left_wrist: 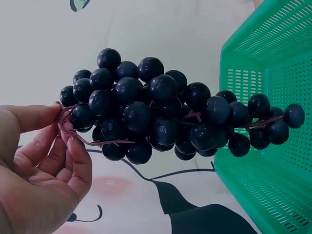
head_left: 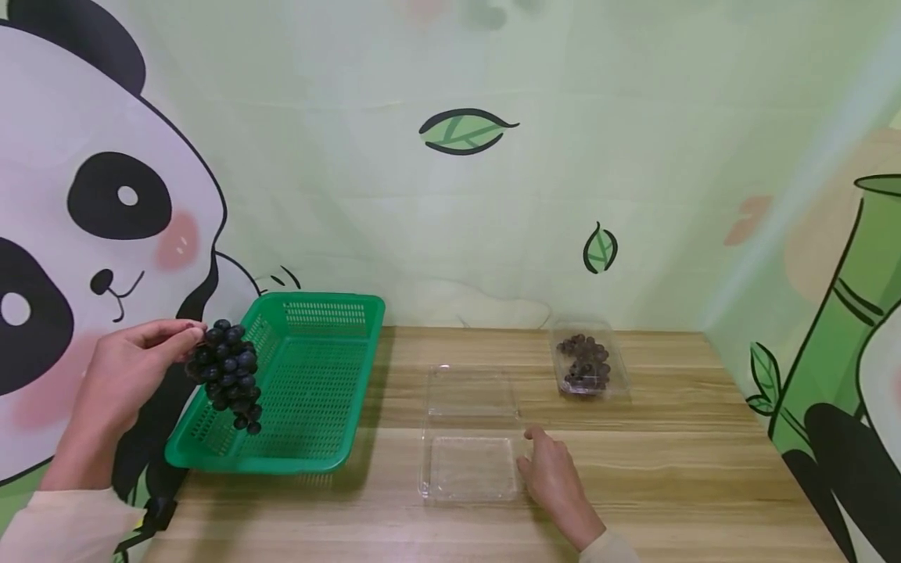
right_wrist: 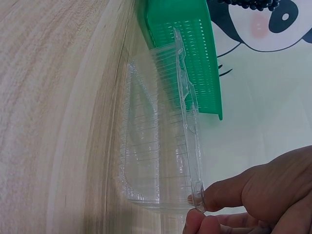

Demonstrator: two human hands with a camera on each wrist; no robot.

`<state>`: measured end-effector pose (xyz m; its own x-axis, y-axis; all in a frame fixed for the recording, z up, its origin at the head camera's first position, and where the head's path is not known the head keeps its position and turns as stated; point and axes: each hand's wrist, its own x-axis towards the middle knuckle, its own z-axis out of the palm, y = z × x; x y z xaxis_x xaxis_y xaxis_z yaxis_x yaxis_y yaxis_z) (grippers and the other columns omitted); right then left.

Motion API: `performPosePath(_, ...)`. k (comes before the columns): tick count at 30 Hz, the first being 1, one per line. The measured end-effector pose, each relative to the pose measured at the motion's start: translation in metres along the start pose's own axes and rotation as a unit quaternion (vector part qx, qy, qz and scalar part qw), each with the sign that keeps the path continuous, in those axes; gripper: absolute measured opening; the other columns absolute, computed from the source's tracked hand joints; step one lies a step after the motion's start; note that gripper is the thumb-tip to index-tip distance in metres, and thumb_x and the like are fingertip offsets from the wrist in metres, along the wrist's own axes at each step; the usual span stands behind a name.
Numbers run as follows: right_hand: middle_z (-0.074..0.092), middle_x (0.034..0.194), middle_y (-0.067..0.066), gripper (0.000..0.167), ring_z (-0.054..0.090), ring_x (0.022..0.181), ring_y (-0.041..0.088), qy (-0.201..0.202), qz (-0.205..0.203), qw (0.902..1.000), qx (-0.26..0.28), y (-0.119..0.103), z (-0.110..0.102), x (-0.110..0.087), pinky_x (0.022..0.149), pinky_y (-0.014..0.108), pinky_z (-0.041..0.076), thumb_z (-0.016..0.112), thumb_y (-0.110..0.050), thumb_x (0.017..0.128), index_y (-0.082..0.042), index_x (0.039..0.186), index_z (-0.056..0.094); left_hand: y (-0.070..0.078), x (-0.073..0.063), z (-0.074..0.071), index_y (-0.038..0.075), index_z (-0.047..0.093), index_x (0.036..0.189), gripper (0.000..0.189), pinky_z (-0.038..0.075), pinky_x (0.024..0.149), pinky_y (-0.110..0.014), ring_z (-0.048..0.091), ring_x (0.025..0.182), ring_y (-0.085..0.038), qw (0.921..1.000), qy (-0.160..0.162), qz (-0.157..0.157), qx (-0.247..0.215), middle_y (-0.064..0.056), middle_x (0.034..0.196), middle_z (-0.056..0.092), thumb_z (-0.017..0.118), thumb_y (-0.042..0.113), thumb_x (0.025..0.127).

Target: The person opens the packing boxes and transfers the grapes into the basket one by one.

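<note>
By its stem, my left hand [head_left: 134,375] pinches a bunch of dark grapes [head_left: 227,371], which hangs over the left side of a green plastic basket [head_left: 362,367]. The left wrist view shows thumb and fingers on the reddish stem [left_wrist: 68,124] at one end of the bunch [left_wrist: 146,109]. My right hand [head_left: 556,477] is at the right side of an opened clear plastic clamshell box [head_left: 472,469] on the table. Up close, the thumb and fingertips of this hand [right_wrist: 263,195] pinch a corner of the box's rim [right_wrist: 187,97]. No grapes show inside this box.
A second clear box [head_left: 619,383] holding dark grapes [head_left: 587,363] stands at the back right of the wooden table [head_left: 669,469]. Behind the table hangs a pale green backdrop [head_left: 338,195] printed with pandas and leaves. The basket stands left of the opened box.
</note>
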<state>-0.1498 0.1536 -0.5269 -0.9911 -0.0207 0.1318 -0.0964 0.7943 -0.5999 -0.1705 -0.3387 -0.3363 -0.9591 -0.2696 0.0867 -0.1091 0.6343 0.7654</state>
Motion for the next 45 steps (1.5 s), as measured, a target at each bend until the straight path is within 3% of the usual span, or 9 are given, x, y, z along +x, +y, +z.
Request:
performPosePath(5,0.069,0.079,0.023,0.034,0.061,0.064,0.027,0.003,-0.001,1.0000,-0.007,0.001,0.001,0.000,0.058,0.048,0.053,0.078,0.004,0.081,0.008,0.112,0.064,-0.001,0.002,0.001,0.000,0.061,0.141,0.064,0.036,0.102,-0.076,0.054,0.099,-0.016,1.0000,-0.004,-0.006,-0.002,-0.024,0.129,0.060,0.056,0.052,0.103)
performPosePath(11,0.069,0.081,0.025,0.035,0.063,0.066,0.029,0.003,0.001,0.9999,-0.010,0.000,0.001,0.000,0.058,0.049,0.054,0.078,0.003,0.080,0.007,0.112,0.064,-0.001,0.008,0.004,0.001,0.062,0.138,0.063,0.042,0.100,-0.068,0.055,0.093,-0.012,1.0000,-0.007,0.002,-0.004,0.002,0.107,0.064,0.057,0.053,0.103)
performPosePath(13,0.069,0.081,0.025,0.035,0.064,0.066,0.030,0.004,0.002,0.9999,-0.011,0.000,0.001,0.000,0.058,0.049,0.054,0.079,0.003,0.080,0.007,0.112,0.064,-0.001,0.011,0.005,0.001,0.063,0.138,0.063,0.043,0.099,-0.067,0.056,0.092,-0.012,1.0000,-0.007,0.006,-0.003,0.004,0.105,0.064,0.057,0.053,0.103)
performPosePath(20,0.069,0.080,0.024,0.035,0.060,0.064,0.026,0.006,0.003,1.0000,-0.005,0.001,0.001,0.000,0.058,0.047,0.053,0.078,0.004,0.080,0.007,0.112,0.064,-0.001,0.022,0.010,0.002,0.062,0.140,0.064,0.045,0.101,-0.066,0.057,0.094,-0.014,1.0000,-0.005,0.001,0.005,-0.018,0.125,0.063,0.054,0.054,0.103)
performPosePath(23,0.069,0.079,0.023,0.035,0.058,0.062,0.024,0.004,0.002,1.0000,-0.005,0.001,0.002,0.000,0.056,0.046,0.052,0.078,0.004,0.081,0.007,0.113,0.064,-0.002,0.028,0.011,0.003,0.061,0.141,0.064,0.042,0.103,-0.068,0.057,0.094,-0.013,1.0000,-0.007,-0.002,-0.002,-0.019,0.128,0.061,0.054,0.054,0.103)
performPosePath(29,0.067,0.075,0.018,0.036,0.049,0.057,0.019,-0.005,0.002,1.0000,-0.002,0.002,0.002,0.000,0.051,0.039,0.047,0.076,0.006,0.083,0.010,0.116,0.063,-0.007,0.037,0.012,0.002,0.061,0.141,0.066,0.035,0.108,-0.072,0.057,0.091,-0.010,0.9993,-0.011,-0.007,-0.036,0.009,0.105,0.065,0.058,0.055,0.101)
performPosePath(32,0.068,0.076,0.019,0.036,0.050,0.057,0.019,-0.005,0.001,1.0000,-0.004,0.002,0.002,0.000,0.052,0.039,0.048,0.077,0.005,0.083,0.010,0.116,0.063,-0.008,0.041,0.014,0.002,0.063,0.139,0.065,0.039,0.106,-0.065,0.059,0.091,-0.012,0.9991,-0.009,-0.010,-0.041,0.020,0.093,0.062,0.059,0.055,0.101)
performPosePath(36,0.069,0.079,0.021,0.036,0.052,0.059,0.020,-0.002,0.002,1.0000,-0.006,0.001,0.001,0.000,0.053,0.041,0.050,0.077,0.005,0.082,0.009,0.115,0.064,-0.006,0.047,0.017,0.003,0.063,0.138,0.064,0.044,0.101,-0.056,0.059,0.092,-0.014,0.9993,-0.014,-0.006,-0.035,0.019,0.093,0.063,0.057,0.055,0.101)
performPosePath(45,0.069,0.080,0.023,0.036,0.054,0.061,0.021,-0.002,0.004,1.0000,-0.004,0.000,0.000,0.000,0.055,0.043,0.051,0.078,0.005,0.082,0.009,0.114,0.064,-0.001,0.063,0.029,0.001,0.063,0.138,0.058,0.047,0.076,-0.013,0.061,0.089,-0.006,0.9985,-0.012,0.002,-0.054,0.022,0.093,0.063,0.058,0.047,0.103)
